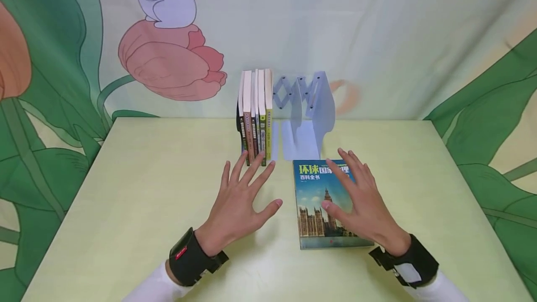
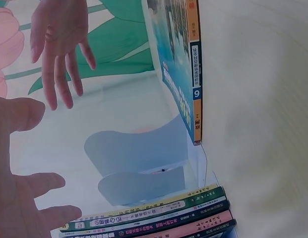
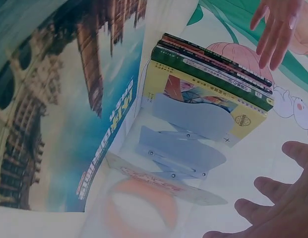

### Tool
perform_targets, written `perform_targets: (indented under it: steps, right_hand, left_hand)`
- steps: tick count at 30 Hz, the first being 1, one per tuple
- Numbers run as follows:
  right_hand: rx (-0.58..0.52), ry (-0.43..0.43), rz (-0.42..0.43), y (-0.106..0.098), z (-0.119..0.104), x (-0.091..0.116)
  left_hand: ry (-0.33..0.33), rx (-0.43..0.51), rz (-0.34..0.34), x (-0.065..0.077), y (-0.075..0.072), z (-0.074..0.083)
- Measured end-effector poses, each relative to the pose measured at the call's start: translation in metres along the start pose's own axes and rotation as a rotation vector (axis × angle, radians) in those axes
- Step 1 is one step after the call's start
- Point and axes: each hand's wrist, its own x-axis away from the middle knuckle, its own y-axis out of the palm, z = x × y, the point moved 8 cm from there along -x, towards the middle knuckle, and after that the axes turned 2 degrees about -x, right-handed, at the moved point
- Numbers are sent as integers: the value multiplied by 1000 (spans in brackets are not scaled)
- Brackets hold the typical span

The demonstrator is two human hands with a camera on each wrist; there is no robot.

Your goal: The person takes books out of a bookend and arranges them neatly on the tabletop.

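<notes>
Currently, left hand (image 1: pixel 239 204) spread, fingers wide, holding nothing; right hand (image 1: pixel 372 206) likewise spread, above one book (image 1: pixel 309 199) but apart from it. Two wristbands (image 1: pixel 190 259), black. Book flat on table (image 1: pixel 147 190), front cover up: blue sky, clock tower, yellow-and-white title; spine orange and black. Just beyond, one pale blue rack (image 1: pixel 325 106); about six upright volumes (image 1: pixel 259 120) packed at left end. Behind, printed curtain (image 1: pixel 377 45).

"环球国家", "百科全书" on book cover (image 1: pixel 311 195); "9" on its spine (image 2: pixel 196 74).
</notes>
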Motion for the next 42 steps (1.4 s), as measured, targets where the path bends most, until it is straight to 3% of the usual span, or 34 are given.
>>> perform_targets:
  steps: [14, 22, 31, 42]
  right_hand:
    - [-4, -8, -58, 15, -13, -6]
    - [5, -39, -51, 18, -20, -7]
    - [1, -52, -58, 20, -26, -9]
    - [24, -63, -61, 22, -33, -11]
  left_hand:
    - [-8, -5, 38, -2, -10, -4]
    - [-48, 97, 41, -4, -15, -8]
    - [-40, 71, 94, -5, -22, -13]
    - [-61, 110, 168, -15, -39, -21]
